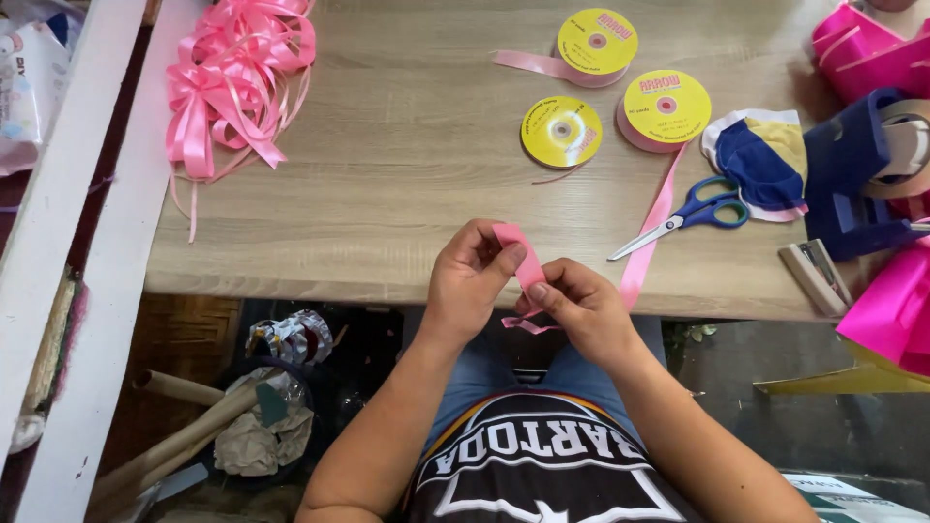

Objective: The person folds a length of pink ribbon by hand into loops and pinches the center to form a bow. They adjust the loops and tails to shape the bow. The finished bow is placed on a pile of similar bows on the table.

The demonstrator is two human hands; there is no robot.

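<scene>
Wooden tabletop [407, 174] before me: finished pink ribbon bows [228, 82] lie piled far left. My left hand [470, 281] and right hand [579, 310] both pinch a short pink ribbon strip [518, 254] at the table's near edge, folded, not yet a bow

Wooden table [407, 194], pink bows [232, 77], ribbon spools [620, 92], scissors [690, 215], stapler [816, 278]

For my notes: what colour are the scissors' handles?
Blue, on the scissors, seen in the head view.
</scene>
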